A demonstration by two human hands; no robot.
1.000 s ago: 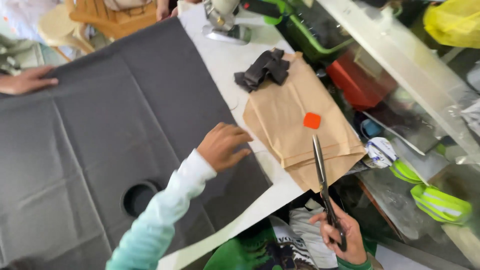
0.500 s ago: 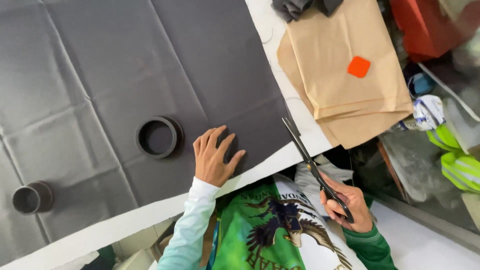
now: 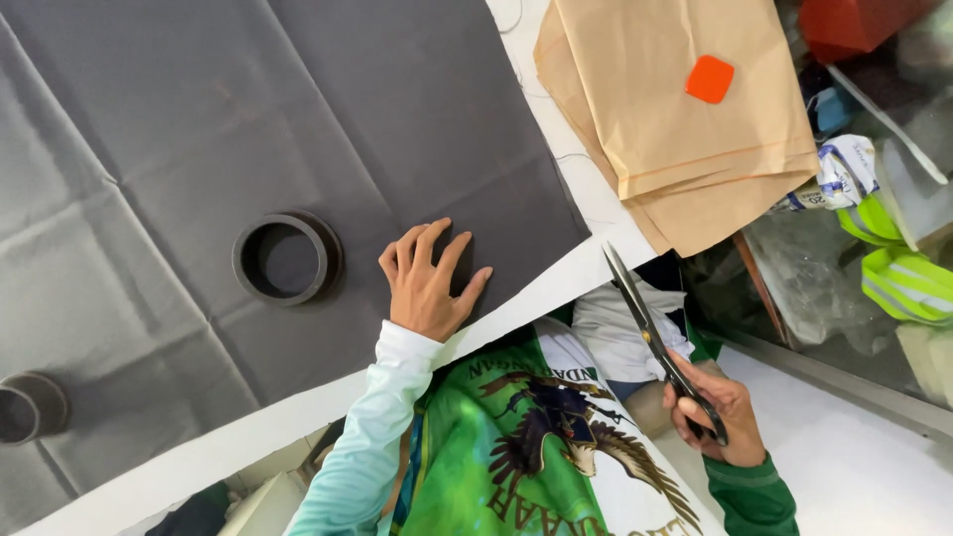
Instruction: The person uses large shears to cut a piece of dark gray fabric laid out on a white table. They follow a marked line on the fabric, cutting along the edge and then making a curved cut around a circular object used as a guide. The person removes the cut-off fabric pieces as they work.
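Head view, looking down over a white work table (image 3: 586, 194).

Item: dark grey fabric (image 3: 248, 129), one large sheet spread flat with fold creases, covering most of the table; its lower right corner lies near the table edge.

Item: left hand (image 3: 429, 283), open, palm down, fingers spread, pressing flat on the fabric near its lower edge. Pale mint sleeve to the wrist.

Item: right hand (image 3: 717, 417), closed around the handles of long dark scissors (image 3: 655, 342). Blades together, tip pointing up towards the fabric's corner, held off the table edge and apart from the cloth.

Item: black ring-shaped weight (image 3: 286, 258), round and hollow, resting on the fabric just left of the left hand. A second dark round weight (image 3: 28, 407) sits at the far left edge, partly cut off.

Item: tan paper pieces (image 3: 675, 119), several layers stacked, on the table's right end and overhanging its edge. Marked by a small orange label (image 3: 710, 78), a rounded square, lying on the upper layer.

Item: crumpled white wrapper with blue and red print (image 3: 842, 174), just right of the paper stack, below table level.

Item: neon yellow-green bands with a grey stripe (image 3: 898, 273), at the right margin.

Item: red container (image 3: 854, 22), top right, mostly out of frame.

Item: green printed shirt with a bird emblem (image 3: 526, 447), worn by the person, bottom centre.
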